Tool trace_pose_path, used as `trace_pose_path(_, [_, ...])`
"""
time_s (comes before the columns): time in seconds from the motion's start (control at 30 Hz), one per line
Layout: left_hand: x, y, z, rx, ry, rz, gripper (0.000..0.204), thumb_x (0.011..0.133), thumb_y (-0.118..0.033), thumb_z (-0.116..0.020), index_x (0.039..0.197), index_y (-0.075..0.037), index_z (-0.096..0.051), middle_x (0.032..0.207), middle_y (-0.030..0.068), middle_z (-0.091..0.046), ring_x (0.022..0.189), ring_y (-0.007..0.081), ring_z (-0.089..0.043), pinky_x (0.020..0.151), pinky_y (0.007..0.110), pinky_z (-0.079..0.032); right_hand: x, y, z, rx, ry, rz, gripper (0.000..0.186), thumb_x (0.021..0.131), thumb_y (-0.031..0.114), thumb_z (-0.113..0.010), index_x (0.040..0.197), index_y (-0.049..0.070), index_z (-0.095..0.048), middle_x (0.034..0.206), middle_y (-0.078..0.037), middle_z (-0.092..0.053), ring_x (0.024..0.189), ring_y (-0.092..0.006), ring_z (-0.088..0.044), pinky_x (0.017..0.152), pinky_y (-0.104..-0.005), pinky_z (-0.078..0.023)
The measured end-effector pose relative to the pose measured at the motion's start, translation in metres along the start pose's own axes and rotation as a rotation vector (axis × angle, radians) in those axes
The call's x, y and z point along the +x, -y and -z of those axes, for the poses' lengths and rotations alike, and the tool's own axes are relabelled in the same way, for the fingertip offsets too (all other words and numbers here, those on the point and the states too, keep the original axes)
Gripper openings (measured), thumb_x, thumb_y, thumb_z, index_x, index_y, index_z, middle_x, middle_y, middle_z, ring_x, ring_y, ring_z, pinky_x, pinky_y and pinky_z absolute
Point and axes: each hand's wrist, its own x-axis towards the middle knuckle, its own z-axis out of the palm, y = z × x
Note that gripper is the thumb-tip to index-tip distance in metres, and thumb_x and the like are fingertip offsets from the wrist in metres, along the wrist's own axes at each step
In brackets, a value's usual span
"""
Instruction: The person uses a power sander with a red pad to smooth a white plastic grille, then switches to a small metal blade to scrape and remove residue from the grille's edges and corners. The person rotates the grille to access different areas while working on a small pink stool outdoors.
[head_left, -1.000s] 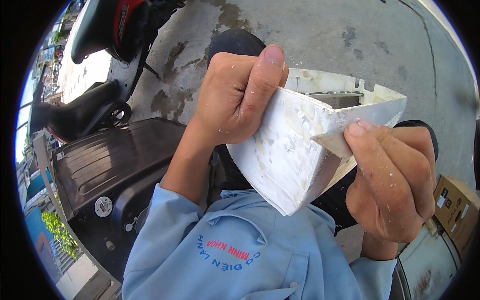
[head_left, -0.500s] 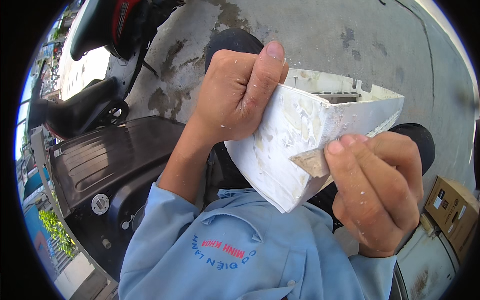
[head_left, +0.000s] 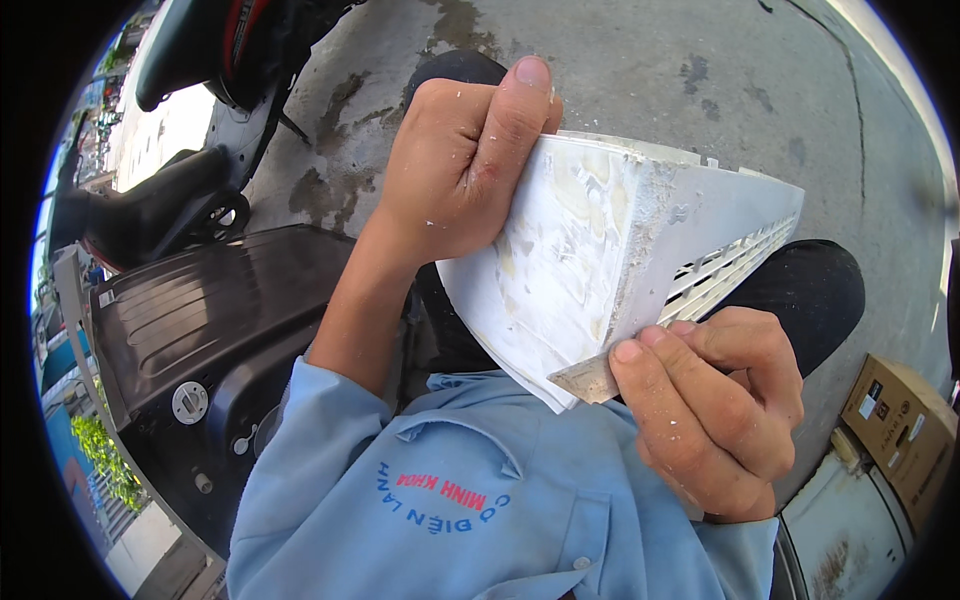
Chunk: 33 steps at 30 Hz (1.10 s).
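My left hand is closed round the far left edge of a white plastic casing, thumb on top. The casing is tilted over my lap. Its near face is patchy with pale smears, its corner edge is rough and chalky, and its right side has slotted vents. Pinched between the thumb and fingers of my right hand is a small flat tan-grey scraper-like piece. It lies against the lower end of the casing's rough corner edge. White specks dot both hands.
A dark brown appliance body with a round knob stands at my left, below a parked motorbike. At the lower right, a cardboard box rests beside a stained white panel. Stained concrete floor stretches beyond my knees.
My right hand and the flat piece have slid down along the casing's corner edge, toward me. The casing has turned and tilted slightly, showing more of its vents. My left hand keeps its grip.
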Motion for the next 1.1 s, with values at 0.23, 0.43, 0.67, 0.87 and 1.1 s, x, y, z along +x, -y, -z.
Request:
trace_pose_path(0.23, [-0.007,-0.005,-0.003,-0.019,0.004,-0.013,0.058,0.111,-0.03,-0.039,0.066,0.002,-0.055,0.052,0.0069,-0.037,0.048,0.0163,-0.032,0.047,0.033,-0.034,0.019,-0.006,0.003,-0.094,0.027,0.058,0.032,0.068,-0.005,-0.072,0.099,0.003,-0.074,0.092,-0.006,-0.068,0.072,-0.02,-0.06,0.056,-0.0296,-0.047])
trace_pose_path(0.43, [-0.007,-0.003,-0.005,-0.049,0.046,-0.036,0.057,0.111,-0.028,-0.039,0.065,0.002,-0.053,0.053,0.0073,-0.035,0.05,0.0183,-0.029,0.047,0.034,-0.033,0.006,0.007,0.006,-0.098,0.009,0.094,0.031,0.064,-0.003,-0.073,0.094,0.001,-0.075,0.087,-0.007,-0.069,0.067,-0.0189,-0.058,0.05,-0.0278,-0.04])
trace_pose_path(0.67, [-0.014,-0.006,-0.003,-0.005,0.033,-0.014,0.057,0.111,-0.028,-0.038,0.065,0.001,-0.053,0.053,0.01,-0.037,0.05,0.0202,-0.029,0.048,0.036,-0.034,0.005,0.007,0.001,-0.096,-0.003,0.133,0.034,0.058,-0.001,-0.072,0.092,-0.001,-0.076,0.087,-0.009,-0.069,0.066,-0.0195,-0.057,0.048,-0.0279,-0.039])
trace_pose_path(0.87, [-0.017,-0.007,-0.004,-0.011,0.051,0.018,0.058,0.111,-0.032,-0.038,0.065,0.001,-0.051,0.053,0.0102,-0.035,0.05,0.0222,-0.029,0.048,0.037,-0.034,0.023,-0.003,0.001,-0.139,-0.004,0.123,0.028,0.062,-0.003,-0.072,0.089,0.0,-0.075,0.084,-0.008,-0.068,0.066,-0.0209,-0.057,0.05,-0.0269,-0.041])
trace_pose_path(1.1, [-0.015,-0.003,-0.005,0.0,0.019,-0.019,0.057,0.111,-0.032,-0.038,0.066,0.001,-0.05,0.054,0.0107,-0.034,0.051,0.0218,-0.028,0.048,0.037,-0.034,-0.005,0.006,0.002,-0.066,0.0,0.146,0.025,0.062,-0.004,-0.072,0.087,-0.002,-0.075,0.081,-0.009,-0.067,0.067,-0.0216,-0.058,0.051,-0.0277,-0.043])
